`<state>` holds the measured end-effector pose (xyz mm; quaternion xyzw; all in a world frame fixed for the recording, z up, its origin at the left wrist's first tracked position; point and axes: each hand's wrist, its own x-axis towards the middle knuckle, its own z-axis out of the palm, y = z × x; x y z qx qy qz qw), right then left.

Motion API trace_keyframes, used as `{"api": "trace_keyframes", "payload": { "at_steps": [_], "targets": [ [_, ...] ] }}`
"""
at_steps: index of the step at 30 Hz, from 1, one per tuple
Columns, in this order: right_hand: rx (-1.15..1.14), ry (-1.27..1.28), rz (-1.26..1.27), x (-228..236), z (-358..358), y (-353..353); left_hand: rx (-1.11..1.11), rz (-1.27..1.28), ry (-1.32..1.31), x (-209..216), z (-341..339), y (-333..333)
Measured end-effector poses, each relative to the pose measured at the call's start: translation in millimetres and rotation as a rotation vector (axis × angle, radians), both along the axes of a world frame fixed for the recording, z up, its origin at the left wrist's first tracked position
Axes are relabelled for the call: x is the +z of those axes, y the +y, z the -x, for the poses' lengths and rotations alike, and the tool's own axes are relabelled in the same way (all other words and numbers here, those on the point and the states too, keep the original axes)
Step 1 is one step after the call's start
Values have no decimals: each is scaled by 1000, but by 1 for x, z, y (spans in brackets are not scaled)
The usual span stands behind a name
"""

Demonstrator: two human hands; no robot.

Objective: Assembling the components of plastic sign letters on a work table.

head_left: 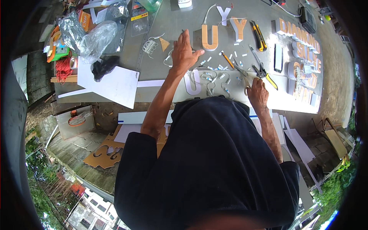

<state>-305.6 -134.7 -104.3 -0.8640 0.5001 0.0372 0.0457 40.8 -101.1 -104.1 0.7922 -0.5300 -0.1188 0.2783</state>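
Note:
My left hand (183,53) reaches over the grey table, fingers stretched and thumb apart, with nothing visible in it. Just to its right stands a brown-faced letter U with white sides (209,37). At the right, my right hand (258,93) has its fingers curled at the handles of a pair of scissors (241,70), whose blades point away from me. Beside them lie wire strippers (262,72) with a yellow handle. Between my hands are a flat white letter U (193,82), a wired string of small LED modules (210,78) and several small white pieces.
Beyond lie a brown-faced letter Y (238,28), a white letter Y (223,14), a yellow-black utility knife (259,36) and a pencil (227,60). Rows of raised letters (304,36) stand right. Plastic bags (97,40), red cord (63,69) and white sheet (111,86) are left.

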Motion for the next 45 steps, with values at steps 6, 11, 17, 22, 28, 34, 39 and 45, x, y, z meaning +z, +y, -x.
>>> {"api": "trace_keyframes", "payload": {
  "at_steps": [6, 11, 17, 22, 28, 34, 39, 45],
  "targets": [
    [0, 39, -98, -5, 2, 0, -79, -47, 997, 50, 16, 43],
    [72, -21, -31, -5, 1, -4, -195, -9, 1290, 69, 34, 65],
    [36, -399, 50, 63, -54, -20, -317, 50, 1318, 79, 42, 71],
    [383, -737, -88, 98, -108, -14, -347, -41, 1216, 91, 53, 76],
    [617, -601, 46, 86, -119, -20, -368, -69, 1130, 93, 60, 85],
    [719, -541, -10, 79, -117, -20, -362, -136, 1090, 95, 59, 87],
    [557, -772, -401, 80, -114, -23, -379, -140, 885, 103, 40, 71],
    [-326, -1259, -850, 63, -85, -33, -18, -211, 428, 56, 1, 54]
  ]
}}
